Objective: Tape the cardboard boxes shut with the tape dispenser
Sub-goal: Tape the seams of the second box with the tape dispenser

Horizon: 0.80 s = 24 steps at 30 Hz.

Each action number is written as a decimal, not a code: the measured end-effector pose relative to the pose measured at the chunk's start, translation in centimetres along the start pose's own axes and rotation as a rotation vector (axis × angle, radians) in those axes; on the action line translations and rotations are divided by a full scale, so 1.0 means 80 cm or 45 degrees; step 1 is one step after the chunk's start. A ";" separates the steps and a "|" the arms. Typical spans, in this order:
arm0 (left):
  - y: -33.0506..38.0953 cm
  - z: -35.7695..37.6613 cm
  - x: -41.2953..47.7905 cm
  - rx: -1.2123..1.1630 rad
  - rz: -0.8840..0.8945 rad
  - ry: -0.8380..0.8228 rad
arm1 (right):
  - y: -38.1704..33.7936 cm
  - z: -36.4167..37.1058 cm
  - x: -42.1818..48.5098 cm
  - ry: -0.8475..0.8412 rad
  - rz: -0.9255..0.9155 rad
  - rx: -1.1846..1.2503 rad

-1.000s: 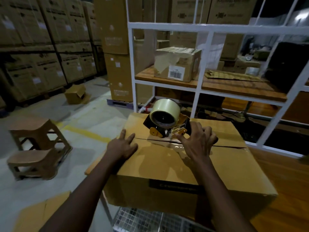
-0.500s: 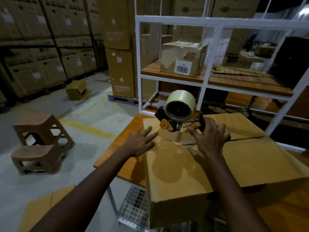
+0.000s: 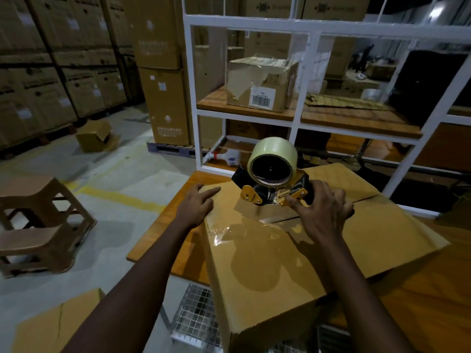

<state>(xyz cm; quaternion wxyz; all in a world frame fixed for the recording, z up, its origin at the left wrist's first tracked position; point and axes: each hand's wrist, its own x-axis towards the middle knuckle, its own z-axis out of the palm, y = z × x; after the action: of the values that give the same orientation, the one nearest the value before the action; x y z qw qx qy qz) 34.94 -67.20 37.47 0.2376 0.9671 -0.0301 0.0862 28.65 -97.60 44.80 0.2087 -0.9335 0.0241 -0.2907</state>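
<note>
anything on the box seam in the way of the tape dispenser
Nothing visible does: beyond the tape dispenser the box seam is bare; only the right hand gripping the dispenser lies over it.

The forearms, left hand and right hand are bare.

Our left hand lies flat on the far left corner of the box. Our right hand grips the dispenser, set on the seam. 2 stools stand at left.
</note>
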 end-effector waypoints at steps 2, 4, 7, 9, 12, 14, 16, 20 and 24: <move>0.000 0.003 -0.027 -0.021 -0.047 0.080 | 0.003 -0.006 -0.003 -0.021 -0.007 0.017; 0.002 0.003 -0.057 -0.036 -0.100 0.165 | 0.004 -0.010 -0.009 -0.041 -0.028 0.030; 0.009 0.006 -0.095 -0.014 -0.181 0.262 | 0.007 -0.016 -0.020 -0.079 -0.065 0.065; 0.022 0.008 -0.121 -0.006 -0.272 0.298 | 0.012 -0.025 -0.029 -0.114 -0.085 0.100; 0.046 0.013 -0.154 -0.011 -0.397 0.344 | 0.022 -0.042 -0.042 -0.139 -0.101 0.157; 0.068 0.017 -0.172 0.001 -0.463 0.368 | 0.031 -0.057 -0.051 -0.136 -0.110 0.189; 0.097 0.025 -0.188 0.018 -0.533 0.413 | 0.041 -0.074 -0.058 -0.133 -0.115 0.207; 0.171 0.049 -0.220 0.009 -0.669 0.466 | 0.064 -0.109 -0.069 -0.109 -0.131 0.211; 0.234 0.079 -0.237 -0.021 -0.753 0.451 | 0.089 -0.137 -0.081 -0.119 -0.150 0.181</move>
<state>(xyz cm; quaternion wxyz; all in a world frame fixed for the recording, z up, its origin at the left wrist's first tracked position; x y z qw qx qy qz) 15.42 -86.38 37.03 0.2617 0.9019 0.2927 0.1798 17.72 -107.18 46.62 0.2578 -0.9287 -0.0611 -0.2596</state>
